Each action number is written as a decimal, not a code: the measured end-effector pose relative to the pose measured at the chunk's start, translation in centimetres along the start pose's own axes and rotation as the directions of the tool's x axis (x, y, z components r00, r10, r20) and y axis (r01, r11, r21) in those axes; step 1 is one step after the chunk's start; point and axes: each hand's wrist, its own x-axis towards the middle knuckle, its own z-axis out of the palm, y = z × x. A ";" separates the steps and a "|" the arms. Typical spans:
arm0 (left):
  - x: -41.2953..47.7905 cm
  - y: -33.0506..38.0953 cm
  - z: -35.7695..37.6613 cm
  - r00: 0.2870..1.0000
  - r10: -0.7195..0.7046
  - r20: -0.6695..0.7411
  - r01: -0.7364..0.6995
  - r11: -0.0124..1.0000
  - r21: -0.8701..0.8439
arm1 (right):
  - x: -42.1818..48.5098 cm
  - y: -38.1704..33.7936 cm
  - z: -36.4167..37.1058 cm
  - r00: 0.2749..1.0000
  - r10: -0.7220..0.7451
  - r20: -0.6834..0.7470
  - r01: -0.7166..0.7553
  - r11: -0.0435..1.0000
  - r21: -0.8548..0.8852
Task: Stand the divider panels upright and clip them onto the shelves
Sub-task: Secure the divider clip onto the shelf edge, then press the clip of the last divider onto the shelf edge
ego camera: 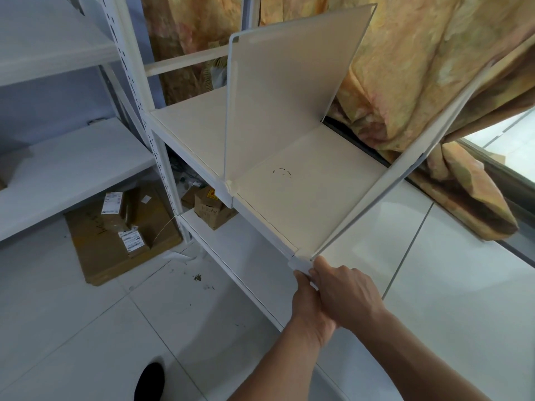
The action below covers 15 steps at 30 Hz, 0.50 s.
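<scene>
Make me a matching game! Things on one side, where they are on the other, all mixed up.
1 curtain
2 flat cardboard box
3 black shoe
4 end divider panel

A on the floor below the left shelves
B gripped at its front corner by left hand and right hand
C behind the shelf
D at the picture's bottom edge

Pairs: 1-C, 2-A, 3-D, 4-B

- Cream painted-metal shelf (188, 131): smooth, matt.
- On it, white flat divider panel (289, 91): smooth, matt.
- Behind the shelf, yellow patterned cloth curtain (419, 68), crumpled.
- Below the shelf, glossy white floor tiles (86, 328).
</scene>
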 end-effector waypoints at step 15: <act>-2.7 -9.6 -5.0 0.955 0.021 -0.296 0.149 0.829 0.539 | -16.9 3.5 2.3 0.970 0.242 -0.030 -0.220 0.922 0.318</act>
